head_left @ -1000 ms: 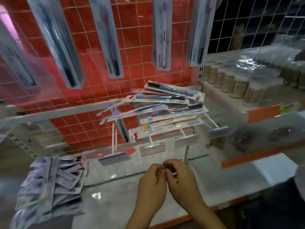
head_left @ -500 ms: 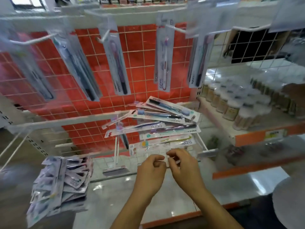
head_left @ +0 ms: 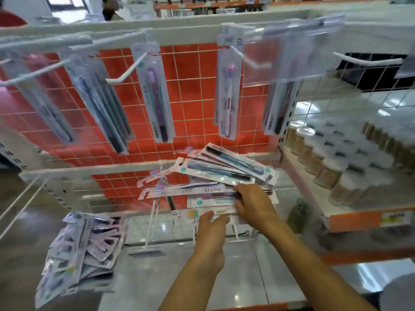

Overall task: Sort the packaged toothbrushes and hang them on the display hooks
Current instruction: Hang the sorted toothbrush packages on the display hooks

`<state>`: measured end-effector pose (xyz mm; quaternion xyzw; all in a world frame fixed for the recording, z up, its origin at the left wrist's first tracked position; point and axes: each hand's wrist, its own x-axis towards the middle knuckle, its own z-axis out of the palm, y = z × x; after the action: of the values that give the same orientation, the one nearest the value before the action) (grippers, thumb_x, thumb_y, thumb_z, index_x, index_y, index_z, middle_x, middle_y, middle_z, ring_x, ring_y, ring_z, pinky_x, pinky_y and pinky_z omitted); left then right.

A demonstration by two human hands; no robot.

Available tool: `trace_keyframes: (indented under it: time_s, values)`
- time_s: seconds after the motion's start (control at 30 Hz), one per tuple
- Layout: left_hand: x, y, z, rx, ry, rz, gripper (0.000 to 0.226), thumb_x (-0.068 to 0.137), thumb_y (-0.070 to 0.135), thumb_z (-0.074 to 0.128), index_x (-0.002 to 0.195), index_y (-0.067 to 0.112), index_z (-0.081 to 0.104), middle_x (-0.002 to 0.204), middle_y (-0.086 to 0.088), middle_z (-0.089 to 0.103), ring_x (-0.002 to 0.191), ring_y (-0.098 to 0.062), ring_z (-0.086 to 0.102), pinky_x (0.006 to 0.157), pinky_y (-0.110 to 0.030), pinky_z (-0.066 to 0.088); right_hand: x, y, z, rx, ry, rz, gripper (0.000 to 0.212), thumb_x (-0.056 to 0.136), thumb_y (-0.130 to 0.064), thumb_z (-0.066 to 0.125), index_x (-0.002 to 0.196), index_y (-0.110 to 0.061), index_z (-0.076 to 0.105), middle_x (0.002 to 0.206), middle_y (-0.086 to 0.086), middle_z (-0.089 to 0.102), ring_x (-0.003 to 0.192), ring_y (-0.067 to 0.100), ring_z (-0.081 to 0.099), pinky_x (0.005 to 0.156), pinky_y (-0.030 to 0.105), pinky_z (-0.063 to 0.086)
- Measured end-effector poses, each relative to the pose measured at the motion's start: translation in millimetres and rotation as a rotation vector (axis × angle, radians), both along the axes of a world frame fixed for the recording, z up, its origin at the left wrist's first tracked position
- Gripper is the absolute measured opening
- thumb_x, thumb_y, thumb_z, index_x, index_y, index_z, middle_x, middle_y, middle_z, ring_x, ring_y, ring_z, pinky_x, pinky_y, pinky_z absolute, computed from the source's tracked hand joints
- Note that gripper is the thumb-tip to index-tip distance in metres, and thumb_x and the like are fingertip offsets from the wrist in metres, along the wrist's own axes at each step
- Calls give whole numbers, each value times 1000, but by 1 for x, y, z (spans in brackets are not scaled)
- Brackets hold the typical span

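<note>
Surroundings: packs are hanging from white hooks (head_left: pixel 125 74) above; jars (head_left: pixel 323 173) are sitting on the right shelf.
Toothbrush packs (head_left: pixel 215 176): lying fanned across lower hooks.
Right hand (head_left: pixel 253 204): fingers are pressing flat on the pile.
Left hand (head_left: pixel 211 230): fingers are touching the lowest pack; whether they grip it, I cannot tell.
Loose heap (head_left: pixel 78 248): lying lower left.

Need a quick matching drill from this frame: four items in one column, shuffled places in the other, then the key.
Items:
1. loose pile of packaged toothbrushes
2. bundle of small packets
3. clear-lidded jars
4. white-and-pink toothbrush pack

Places:
A. hanging on an upper hook against the red grid
B. on the orange-edged shelf at right
C. hanging low at left
D. lying across the lower hooks, under both hands

Pairs: 1-D, 2-C, 3-B, 4-A
</note>
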<state>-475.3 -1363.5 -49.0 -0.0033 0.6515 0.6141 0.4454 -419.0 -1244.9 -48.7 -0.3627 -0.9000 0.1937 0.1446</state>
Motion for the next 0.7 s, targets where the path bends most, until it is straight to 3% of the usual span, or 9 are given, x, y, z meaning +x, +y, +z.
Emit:
trace_keyframes:
  time_s: [0.1,0.17,0.23,0.3,0.47,0.6,0.7]
  values:
    - [-2,5,-1,-3,-40,37,56,83,8,55,138,4,42,143,-20,44,136,-37,36,112,-49,29,-2,3,-3,44,-87,30,23,92,-25,48,111,-22,61,110,4,65,103,25,52,85,38,45]
    - [-3,6,-3,-7,-46,93,46,84,7,53,130,1,49,138,-20,50,131,-37,43,110,-47,33,-3,4,-1,36,-107,47,25,91,-23,47,111,-22,62,113,4,65,104,26,51,86,37,43]
    - [-1,4,-1,6,-39,128,17,86,3,50,100,2,60,106,-17,61,99,-29,55,91,-37,42,-3,8,2,39,-127,71,25,87,-20,48,106,-22,64,110,4,66,100,27,52,82,36,43]
    - [1,4,2,44,-38,134,14,85,-1,48,84,11,54,88,-6,50,79,-21,40,72,-32,35,-4,11,4,34,-162,98,27,86,-18,50,107,-21,66,108,5,65,101,28,51,82,35,43]
    - [7,-4,12,101,-56,158,19,89,-4,42,92,12,51,88,-6,43,69,-17,33,61,-23,34,-6,14,10,16,-261,159,17,85,-27,57,97,-18,66,101,6,60,101,28,48,72,32,36]
    - [7,-12,11,62,11,138,16,90,-1,44,95,5,58,90,-12,50,76,-18,43,75,-28,43,-9,12,13,40,-323,178,19,82,-34,61,92,-19,66,99,5,57,101,26,48,68,28,31]
    - [4,-18,10,22,39,138,38,90,5,47,126,-8,49,121,-28,57,74,-15,50,80,-31,46,-10,11,15,39,-335,182,25,81,-38,65,101,-23,67,106,4,58,106,25,48,74,30,39]
